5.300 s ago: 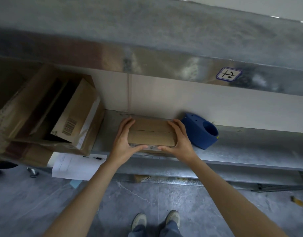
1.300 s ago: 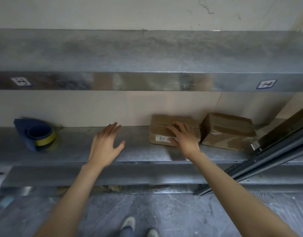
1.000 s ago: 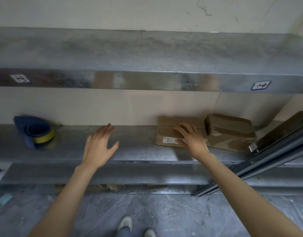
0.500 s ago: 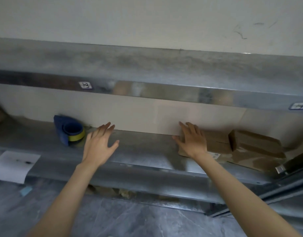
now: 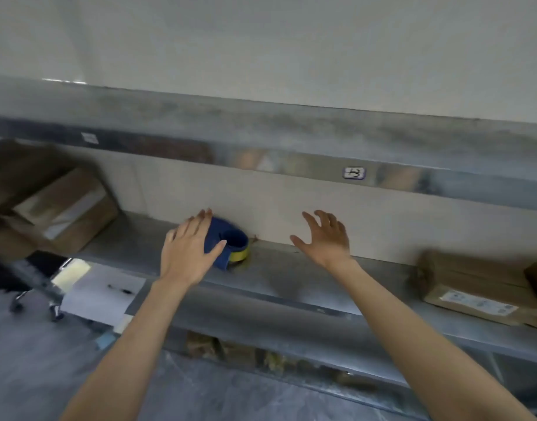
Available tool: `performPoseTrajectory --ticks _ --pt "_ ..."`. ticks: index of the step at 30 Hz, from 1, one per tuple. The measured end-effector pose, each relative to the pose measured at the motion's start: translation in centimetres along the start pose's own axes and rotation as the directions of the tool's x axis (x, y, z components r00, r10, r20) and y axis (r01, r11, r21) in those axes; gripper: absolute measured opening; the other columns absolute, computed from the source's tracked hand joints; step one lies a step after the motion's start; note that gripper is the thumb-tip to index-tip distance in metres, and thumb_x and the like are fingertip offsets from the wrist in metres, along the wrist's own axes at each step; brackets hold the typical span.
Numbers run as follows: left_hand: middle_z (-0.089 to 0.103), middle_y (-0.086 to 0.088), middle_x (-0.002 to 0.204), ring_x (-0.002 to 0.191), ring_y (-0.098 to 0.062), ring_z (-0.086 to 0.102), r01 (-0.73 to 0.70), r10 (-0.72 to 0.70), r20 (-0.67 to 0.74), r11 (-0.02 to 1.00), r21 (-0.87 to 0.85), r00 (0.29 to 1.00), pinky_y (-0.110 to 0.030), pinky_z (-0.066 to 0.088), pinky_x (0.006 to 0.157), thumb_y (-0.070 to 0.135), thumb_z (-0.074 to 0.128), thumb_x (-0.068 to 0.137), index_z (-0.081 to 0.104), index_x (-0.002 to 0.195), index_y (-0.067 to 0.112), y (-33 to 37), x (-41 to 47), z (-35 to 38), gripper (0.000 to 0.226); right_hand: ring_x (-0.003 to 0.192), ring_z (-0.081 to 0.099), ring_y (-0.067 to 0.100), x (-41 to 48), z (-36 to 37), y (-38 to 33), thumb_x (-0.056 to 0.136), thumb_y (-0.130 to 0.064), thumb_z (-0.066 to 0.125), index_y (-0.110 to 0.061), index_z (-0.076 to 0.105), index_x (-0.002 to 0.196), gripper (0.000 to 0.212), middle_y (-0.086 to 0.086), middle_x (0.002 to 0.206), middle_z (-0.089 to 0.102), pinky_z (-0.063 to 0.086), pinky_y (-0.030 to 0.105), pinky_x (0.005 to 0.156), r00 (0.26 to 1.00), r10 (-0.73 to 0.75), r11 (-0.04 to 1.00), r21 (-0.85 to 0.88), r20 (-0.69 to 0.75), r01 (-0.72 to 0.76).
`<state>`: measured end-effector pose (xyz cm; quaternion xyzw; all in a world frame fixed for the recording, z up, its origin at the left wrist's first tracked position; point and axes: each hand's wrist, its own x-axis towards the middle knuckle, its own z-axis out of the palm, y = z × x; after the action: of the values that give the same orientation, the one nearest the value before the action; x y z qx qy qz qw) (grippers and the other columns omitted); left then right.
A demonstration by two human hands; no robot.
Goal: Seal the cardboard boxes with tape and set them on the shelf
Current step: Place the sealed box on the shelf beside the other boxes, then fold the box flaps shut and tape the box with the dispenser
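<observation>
**Inspector:** Shelving and stock, please.

**Assistant:** A metal shelf (image 5: 291,278) runs across the view against a pale wall, with an upper shelf (image 5: 261,132) above it. At its right end lies a closed cardboard box (image 5: 473,284) with a white printed label on its near face. At the left end sit open cartons (image 5: 64,208), which are blurred.

**Inspector:** The hands?

**Assistant:** Both are released and grip nothing. The left hand (image 5: 186,253) is flat, with the fingers straight and close together and the thumb out. It lies over the near side of the tape dispenser (image 5: 234,238), though contact cannot be confirmed. The right hand (image 5: 326,238) has its fingers spread and slightly bent, and it hovers above bare shelf.

**Inspector:** Where is the box relative to them?

**Assistant:** It is well apart from the right hand, off to that hand's right, and farther again from the left hand. The dispenser is blue with a yellow roll and stands on the shelf by the wall. It is between the two hands and partly covered by the left.

**Inspector:** Small items?

**Assistant:** There is a handwritten tag (image 5: 354,173) on the upper shelf's front edge. At lower left there is a white sheet (image 5: 100,296) with dark marks.
</observation>
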<state>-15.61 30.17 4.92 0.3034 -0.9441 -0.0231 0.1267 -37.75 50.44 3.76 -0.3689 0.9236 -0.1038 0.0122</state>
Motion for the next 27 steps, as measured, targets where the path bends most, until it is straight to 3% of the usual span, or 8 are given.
performPoseTrajectory --ticks 4,12,16,24,27 --pt "0.022 0.003 0.164 0.149 -0.019 0.025 -0.004 0.003 0.009 0.999 0.044 1.000 -0.040 0.024 0.114 0.075 0.005 0.082 0.014 0.159 0.023 -6.3 0.3 -1.0 0.094 0.145 0.019 0.026 1.3 1.2 -7.4 0.094 -0.064 0.041 -0.027 0.026 0.154 0.072 0.003 0.159 0.023 0.020 0.041 0.117 1.000 -0.019 0.999 0.026 -0.015 0.019" --pt "0.040 -0.005 0.157 0.142 -0.026 0.039 0.106 -0.102 -0.080 0.993 0.045 0.992 -0.046 0.034 0.107 0.068 0.023 0.090 0.032 0.155 0.016 -18.6 0.0 -1.8 0.084 0.144 0.020 0.025 5.2 2.6 -20.5 0.095 -0.060 0.045 -0.026 0.029 0.153 0.069 0.004 0.158 0.025 0.021 0.040 0.117 0.982 -0.187 0.980 0.067 -0.007 0.187" --pt "0.037 -0.004 0.158 0.140 -0.028 0.041 0.196 -0.191 -0.128 0.980 0.031 0.973 -0.046 0.033 0.108 0.068 0.028 0.090 0.028 0.156 0.017 -24.0 0.1 -2.0 0.084 0.145 0.019 0.024 8.3 3.9 -26.5 0.095 -0.059 0.045 -0.025 0.030 0.152 0.067 0.003 0.158 0.025 0.020 0.039 0.117 0.958 -0.288 0.954 0.088 -0.004 0.287" --pt "0.028 -0.003 0.162 0.143 -0.027 0.036 0.382 -0.388 -0.226 0.921 -0.070 0.893 -0.050 0.034 0.109 0.060 0.052 0.094 0.027 0.157 0.017 -33.9 0.8 -1.6 0.080 0.143 0.024 0.024 15.9 7.9 -37.7 0.093 -0.056 0.053 -0.025 0.032 0.152 0.069 0.005 0.156 0.029 0.026 0.037 0.111 0.892 -0.453 0.880 0.160 0.004 0.447" --pt "0.026 -0.002 0.163 0.145 -0.025 0.033 0.440 -0.452 -0.250 0.892 -0.106 0.856 -0.049 0.031 0.112 0.066 0.049 0.093 0.026 0.157 0.016 -36.9 1.1 -1.7 0.084 0.143 0.026 0.025 18.7 9.0 -41.4 0.094 -0.056 0.053 -0.024 0.030 0.153 0.071 0.006 0.156 0.030 0.029 0.040 0.110 0.866 -0.500 0.850 0.200 0.016 0.487"
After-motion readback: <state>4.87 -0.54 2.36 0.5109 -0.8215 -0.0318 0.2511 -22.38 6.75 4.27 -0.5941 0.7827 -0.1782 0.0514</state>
